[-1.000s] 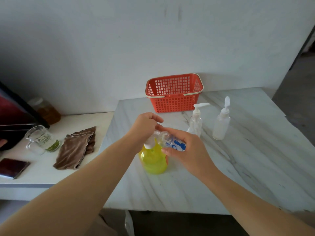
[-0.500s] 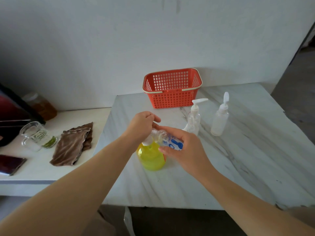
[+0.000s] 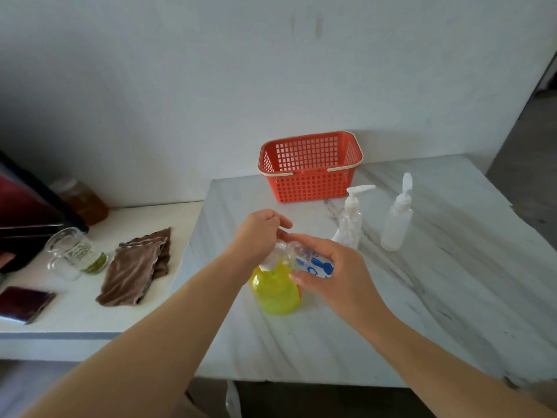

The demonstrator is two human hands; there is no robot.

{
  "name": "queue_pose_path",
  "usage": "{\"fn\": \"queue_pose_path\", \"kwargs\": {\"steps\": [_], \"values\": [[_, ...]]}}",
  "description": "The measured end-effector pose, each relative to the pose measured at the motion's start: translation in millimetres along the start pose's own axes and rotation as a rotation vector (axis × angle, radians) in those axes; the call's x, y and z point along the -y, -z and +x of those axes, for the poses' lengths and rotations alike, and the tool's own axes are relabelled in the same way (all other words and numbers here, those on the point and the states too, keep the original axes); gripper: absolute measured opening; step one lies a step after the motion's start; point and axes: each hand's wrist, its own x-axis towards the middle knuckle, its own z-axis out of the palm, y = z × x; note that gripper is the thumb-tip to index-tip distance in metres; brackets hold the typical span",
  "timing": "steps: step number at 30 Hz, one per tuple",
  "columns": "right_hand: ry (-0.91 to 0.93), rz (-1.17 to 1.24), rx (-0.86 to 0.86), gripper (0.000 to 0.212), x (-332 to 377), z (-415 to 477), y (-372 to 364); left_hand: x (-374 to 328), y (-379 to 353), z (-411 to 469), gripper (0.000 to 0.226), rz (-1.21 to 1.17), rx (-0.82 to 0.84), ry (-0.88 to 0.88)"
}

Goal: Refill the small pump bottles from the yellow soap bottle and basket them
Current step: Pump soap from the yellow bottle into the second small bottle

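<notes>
Fingers of my left hand (image 3: 259, 233) curl over the pump of the yellow soap bottle (image 3: 275, 294), near the worktop (image 3: 422, 312) front edge; right hand (image 3: 334, 279) fingers clamp the small blue-printed bottle (image 3: 313, 263), tilted at its spout.

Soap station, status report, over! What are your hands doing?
Left hand grips pump of yellow soap bottle. Right hand holds blue-label bottle tilted at its spout. Basket behind, nothing blocking.

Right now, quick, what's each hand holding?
Left hand: grips the pump of the yellow soap bottle.
Right hand: holds the small blue-labelled bottle.
</notes>
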Motion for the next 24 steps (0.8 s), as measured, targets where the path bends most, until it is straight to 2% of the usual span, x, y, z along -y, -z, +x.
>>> {"fn": "queue_pose_path", "kwargs": {"steps": [17,24], "values": [[0.000,0.034,0.005,0.053,4.7,1.3,0.2,-10.9,4.6,-0.7,0.028,0.138,0.018,0.016],[-0.041,0.024,0.003,0.051,-0.4,-1.0,2.3,-7.6,-2.3,-2.4,0.032,0.223,-0.015,-0.051]]}}
